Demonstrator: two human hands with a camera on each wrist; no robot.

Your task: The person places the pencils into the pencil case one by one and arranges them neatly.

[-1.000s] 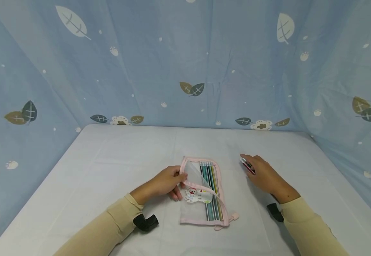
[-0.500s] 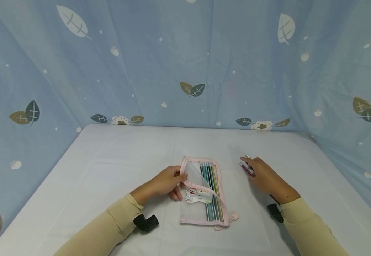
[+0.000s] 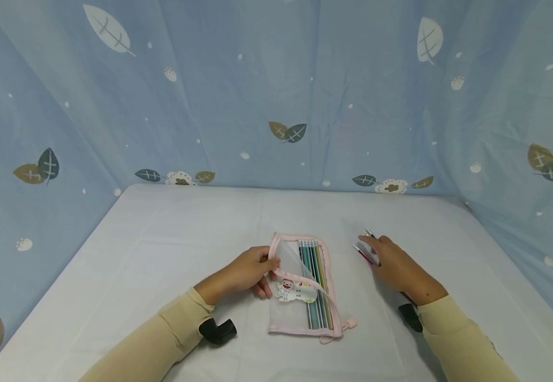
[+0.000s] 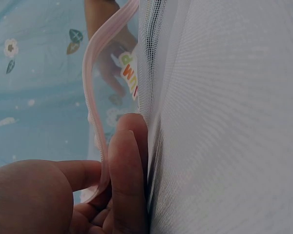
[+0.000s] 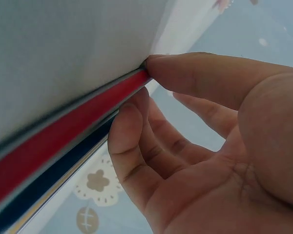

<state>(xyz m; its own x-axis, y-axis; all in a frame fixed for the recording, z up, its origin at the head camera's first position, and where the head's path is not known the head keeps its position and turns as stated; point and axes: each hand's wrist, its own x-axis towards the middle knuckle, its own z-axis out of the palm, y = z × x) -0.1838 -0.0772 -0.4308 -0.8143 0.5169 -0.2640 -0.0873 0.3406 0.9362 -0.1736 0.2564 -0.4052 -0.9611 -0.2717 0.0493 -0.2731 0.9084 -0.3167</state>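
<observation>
A see-through mesh pencil case [image 3: 286, 318] with pink trim lies in the middle of the table, several pencils [image 3: 312, 260] inside it along its right side. My left hand [image 3: 252, 271] pinches the pink zipper edge [image 4: 91, 83] of its lifted flap between thumb and fingers. To the right of the case, my right hand [image 3: 393, 262] holds loose pencils low over the table. A red pencil [image 5: 83, 114] runs up to the thumb tip in the right wrist view, and a dark blue pencil [image 5: 71, 153] lies against the fingers. Their far ends fan apart.
A white cloth covers the table [image 3: 185, 223]. Blue leaf-print curtain [image 3: 228, 95] hangs behind and at both sides. The case's pink zipper pull [image 3: 350, 322] sticks out at its lower right corner. Black wrist mounts [image 3: 218, 332] sit on both sleeves.
The pencils at my right hand have spread apart, one end now showing beyond the fingers and the red one lower left. The hand has shifted slightly; left hand and case stay put.
</observation>
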